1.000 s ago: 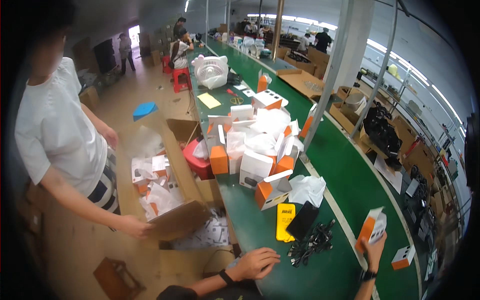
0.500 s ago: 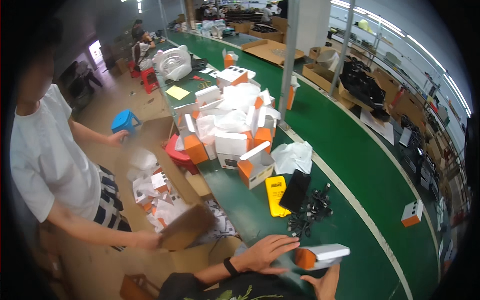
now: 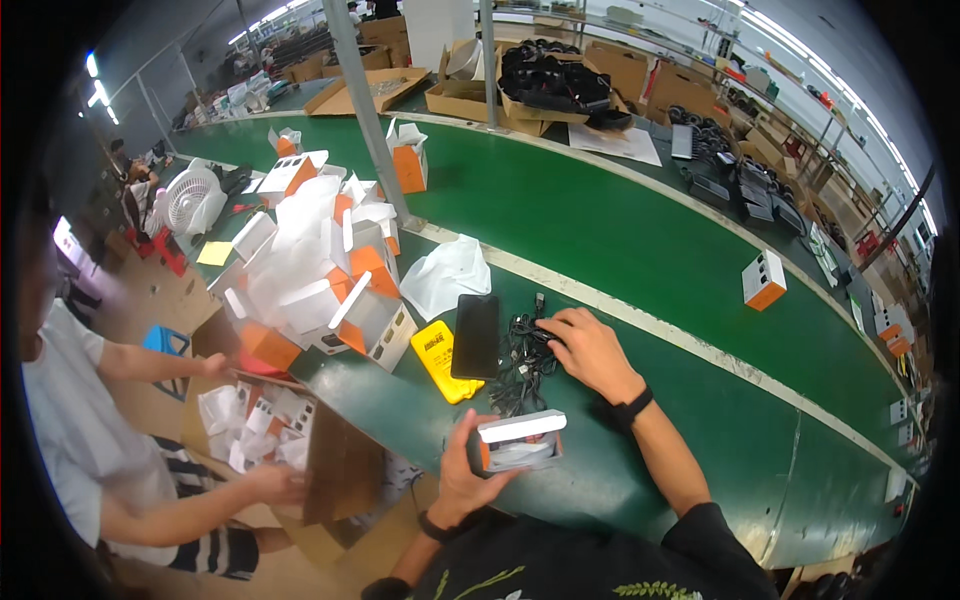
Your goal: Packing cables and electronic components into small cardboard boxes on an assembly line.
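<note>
My left hand (image 3: 465, 480) is closed around the end of a small orange and white box (image 3: 520, 450). Its white flap stands up, and something pale shows inside. My right hand (image 3: 595, 355) reaches over a tangle of black cables (image 3: 525, 365), fingers bent and apart, fingertips at the pile's right edge. Left of the cables lies a black phone-shaped slab (image 3: 475, 337), with a yellow phone-shaped device (image 3: 440, 362) beside it. A crumpled white plastic bag (image 3: 447, 277) sits just behind them.
Opened orange and white boxes (image 3: 310, 270) and white bags heap up at left. A co-worker (image 3: 100, 440) has hands at a carton (image 3: 340, 465) of similar boxes. A metal post (image 3: 365, 110) rises from the green table (image 3: 650, 430). Another small box (image 3: 765, 280) stands farther right.
The view has swung to the right. My right hand has left the box and moved to the cables. The box, turned with its opening toward me, is now in my left hand.
</note>
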Tool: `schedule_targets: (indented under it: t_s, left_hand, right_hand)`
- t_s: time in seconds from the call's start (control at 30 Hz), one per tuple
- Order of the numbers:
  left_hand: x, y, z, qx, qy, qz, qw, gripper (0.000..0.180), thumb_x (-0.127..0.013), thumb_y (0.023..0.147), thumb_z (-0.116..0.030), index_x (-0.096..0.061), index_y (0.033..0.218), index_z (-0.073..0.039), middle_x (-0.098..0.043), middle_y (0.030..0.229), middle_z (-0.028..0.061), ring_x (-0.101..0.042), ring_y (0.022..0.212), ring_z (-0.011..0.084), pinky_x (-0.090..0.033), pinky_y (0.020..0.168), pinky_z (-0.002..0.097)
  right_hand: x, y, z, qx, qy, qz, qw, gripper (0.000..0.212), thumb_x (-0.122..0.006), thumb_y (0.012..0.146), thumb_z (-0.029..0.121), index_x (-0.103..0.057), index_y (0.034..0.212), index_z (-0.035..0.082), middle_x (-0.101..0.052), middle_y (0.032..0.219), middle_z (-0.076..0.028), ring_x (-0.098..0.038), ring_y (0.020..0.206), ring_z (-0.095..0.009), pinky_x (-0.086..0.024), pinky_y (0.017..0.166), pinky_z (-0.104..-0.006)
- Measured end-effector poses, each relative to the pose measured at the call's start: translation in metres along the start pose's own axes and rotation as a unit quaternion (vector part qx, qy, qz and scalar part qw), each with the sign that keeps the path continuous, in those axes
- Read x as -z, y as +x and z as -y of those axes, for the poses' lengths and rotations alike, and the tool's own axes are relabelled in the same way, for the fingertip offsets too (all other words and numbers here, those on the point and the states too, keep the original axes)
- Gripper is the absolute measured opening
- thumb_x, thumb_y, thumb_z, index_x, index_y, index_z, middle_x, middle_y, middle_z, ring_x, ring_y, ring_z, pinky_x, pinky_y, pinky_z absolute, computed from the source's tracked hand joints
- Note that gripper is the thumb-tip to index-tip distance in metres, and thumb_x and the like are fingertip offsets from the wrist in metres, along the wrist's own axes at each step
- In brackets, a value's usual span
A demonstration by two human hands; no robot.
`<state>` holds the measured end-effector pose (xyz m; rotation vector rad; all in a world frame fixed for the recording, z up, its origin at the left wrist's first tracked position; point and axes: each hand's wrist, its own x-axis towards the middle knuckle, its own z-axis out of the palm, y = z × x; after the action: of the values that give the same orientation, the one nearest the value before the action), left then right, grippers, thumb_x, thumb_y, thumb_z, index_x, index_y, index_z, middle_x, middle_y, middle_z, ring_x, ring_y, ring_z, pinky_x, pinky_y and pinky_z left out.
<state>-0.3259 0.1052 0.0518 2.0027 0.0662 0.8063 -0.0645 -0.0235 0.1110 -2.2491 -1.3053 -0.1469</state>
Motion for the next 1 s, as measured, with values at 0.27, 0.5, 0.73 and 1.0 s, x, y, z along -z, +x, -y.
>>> schedule_targets:
  t_s: [0.27,0.5,0.73,1.0]
  left_hand:
    - [-0.004,-0.01,0.013,0.077,-0.035,-0.028,0.996,0.128,-0.103,0.064,-0.008,-0.024,0.164,-0.004,-0.064,0.133,0.0192,-0.066,0.123,0.031,-0.052,0.108,0.0431]
    - [0.011,0.004,0.0,0.09,-0.105,-0.002,0.99,0.118,-0.097,0.072,-0.005,-0.024,0.165,-0.003,-0.063,0.135,0.0189,-0.065,0.124,0.0285,-0.05,0.109,0.0425]
    - [0.003,0.021,-0.023,0.139,-0.149,-0.056,0.977,0.096,-0.078,0.084,0.005,-0.026,0.163,-0.002,-0.067,0.128,0.0191,-0.067,0.117,0.025,-0.05,0.107,0.0402]
    - [-0.003,0.024,-0.013,0.184,-0.194,-0.076,0.961,0.091,-0.079,0.088,0.005,-0.027,0.163,0.001,-0.059,0.135,0.0146,-0.058,0.129,0.0229,-0.044,0.114,0.0381]
  right_hand:
    - [-0.012,0.004,-0.014,0.022,-0.01,0.0,1.0,0.021,-0.079,0.087,0.013,-0.081,0.107,0.008,-0.07,0.109,-0.007,-0.063,0.107,-0.03,-0.057,0.09,-0.0413]
    - [0.068,-0.05,0.049,0.052,0.122,-0.142,0.981,0.032,-0.084,0.078,0.004,-0.081,0.11,0.007,-0.075,0.098,-0.009,-0.068,0.087,-0.029,-0.056,0.076,-0.0379]
    - [0.065,-0.092,0.123,0.198,0.044,-0.104,0.974,0.04,-0.08,0.073,0.011,-0.081,0.113,0.008,-0.073,0.106,-0.001,-0.062,0.089,-0.022,-0.055,0.077,-0.0359]
    - [0.027,-0.066,0.118,0.102,-0.116,-0.07,0.986,0.032,-0.067,0.082,0.015,-0.077,0.109,0.0,-0.064,0.098,-0.006,-0.059,0.111,-0.03,-0.042,0.108,-0.0614]
